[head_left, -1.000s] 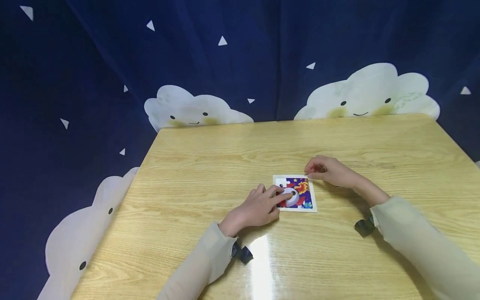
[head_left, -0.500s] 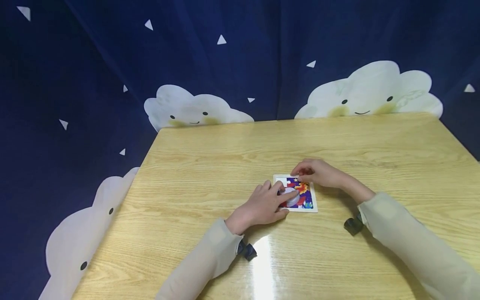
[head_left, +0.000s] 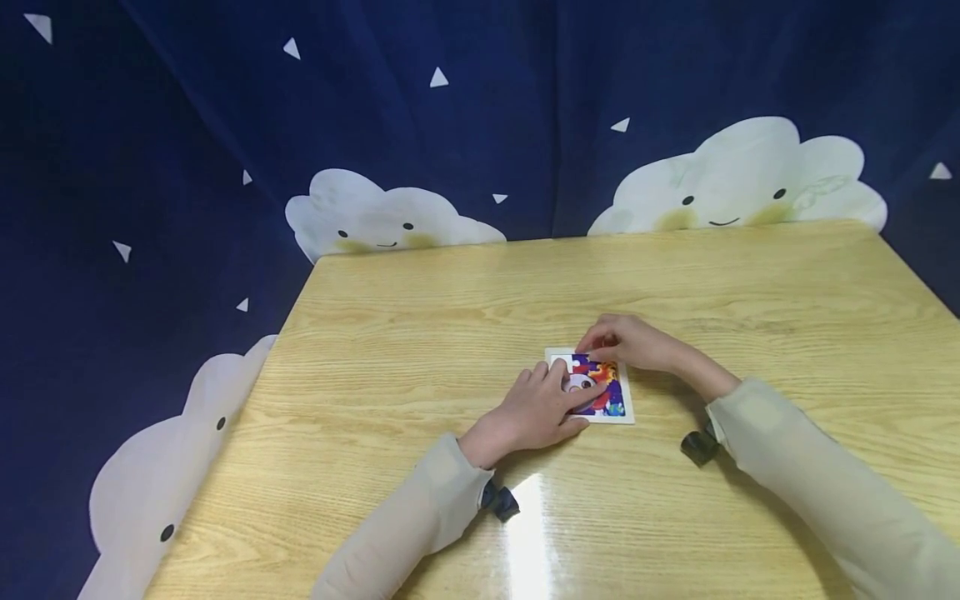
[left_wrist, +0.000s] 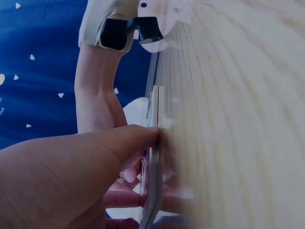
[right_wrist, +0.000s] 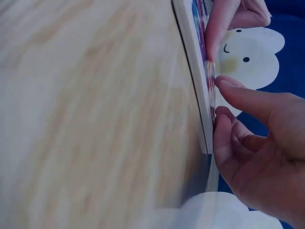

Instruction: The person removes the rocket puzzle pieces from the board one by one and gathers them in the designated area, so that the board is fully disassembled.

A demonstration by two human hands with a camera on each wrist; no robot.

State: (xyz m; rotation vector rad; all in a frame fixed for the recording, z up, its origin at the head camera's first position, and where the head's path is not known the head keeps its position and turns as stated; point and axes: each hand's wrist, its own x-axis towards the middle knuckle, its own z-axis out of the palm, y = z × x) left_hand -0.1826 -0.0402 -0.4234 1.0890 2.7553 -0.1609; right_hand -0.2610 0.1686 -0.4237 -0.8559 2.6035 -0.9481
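Note:
A small jigsaw puzzle (head_left: 618,398) in a white frame lies flat on the table, printed in purple, red and orange with a round pale figure. At its far left corner a bare white patch (head_left: 558,360) shows. My left hand (head_left: 534,414) rests over the near left part, index finger stretched across the picture. In the left wrist view its thumb (left_wrist: 140,137) meets the frame's edge. My right hand (head_left: 641,345) reaches in from the right, bent fingertips and thumb touching the puzzle's far side. Between them, in the right wrist view, there is a gap with nothing visible in it.
The wooden table (head_left: 420,325) spreads around the puzzle on all sides. A dark blue curtain (head_left: 525,125) with clouds and white triangles hangs behind and to the left. Black wrist cameras (head_left: 701,447) hang under the sleeves.
My right hand has moved left from the puzzle's far right corner onto its far edge. My left hand has shifted slightly right, its index finger sliding further across the picture.

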